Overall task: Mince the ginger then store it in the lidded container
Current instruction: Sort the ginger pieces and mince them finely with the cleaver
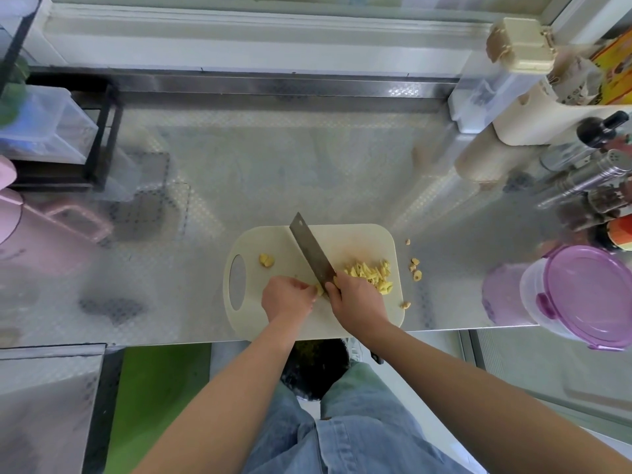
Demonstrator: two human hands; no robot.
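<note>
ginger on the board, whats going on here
A person is chopping on a cutting board. The right hand grips the cleaver, the left hand pinches a small ginger piece beside the blade. A pile of cut ginger lies right of the blade; scraps lie on the counter. The purple-lidded container stands closed at the right.

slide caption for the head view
Right hand holds a cleaver on the cutting board; left hand pinches a ginger piece beside it.

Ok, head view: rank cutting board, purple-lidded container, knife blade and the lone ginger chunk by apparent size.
1. cutting board
2. purple-lidded container, though cropped by the frame edge, so unsure
3. knife blade
4. ginger chunk
</note>
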